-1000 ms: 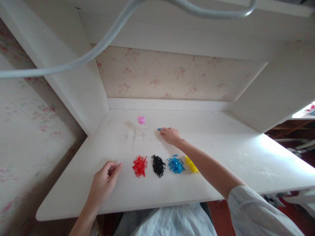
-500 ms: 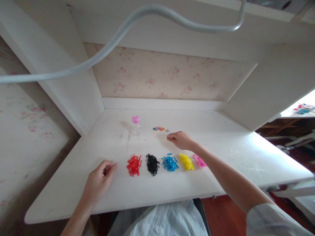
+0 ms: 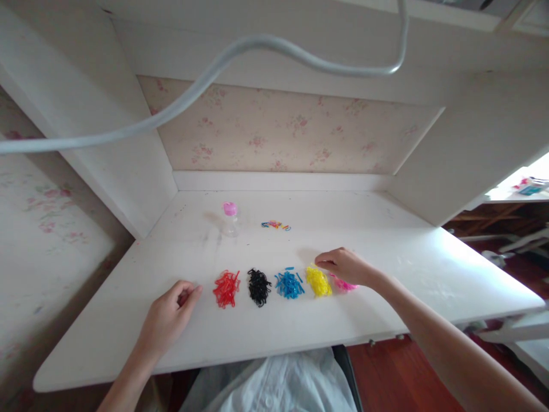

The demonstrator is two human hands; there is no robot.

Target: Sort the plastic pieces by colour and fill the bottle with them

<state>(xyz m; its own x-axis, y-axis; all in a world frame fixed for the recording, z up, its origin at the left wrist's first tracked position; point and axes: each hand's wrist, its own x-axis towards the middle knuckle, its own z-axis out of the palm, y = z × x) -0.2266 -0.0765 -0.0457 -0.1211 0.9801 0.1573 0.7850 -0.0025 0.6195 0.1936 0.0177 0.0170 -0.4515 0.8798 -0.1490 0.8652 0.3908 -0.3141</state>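
Note:
My right hand [image 3: 341, 265] is at the top edge of a pile of yellow rubber bands [image 3: 319, 283], its fingers pinched on a small yellow rubber band [image 3: 313, 264]. Just under that hand, a pink pile [image 3: 343, 283] is partly covered. To the left lie separate piles of blue [image 3: 290, 285], black [image 3: 259, 287] and red rubber bands [image 3: 227, 289]. Left of the red pile, my left hand [image 3: 174, 309] rests on the table with fingers curled in, and nothing shows in it. Farther back lies a small mixed-colour group of bands [image 3: 275, 225].
A clear little bottle with a pink cap [image 3: 230, 218] stands at the back left of the white desk [image 3: 274, 326]. A white cable [image 3: 274, 43] crosses overhead. Side panels [image 3: 467, 149] and a flowered back wall [image 3: 291, 129] enclose the desk.
My right hand has moved right and nearer, from beside the mixed group to the yellow pile. The left hand stays in place; the view has shifted slightly.

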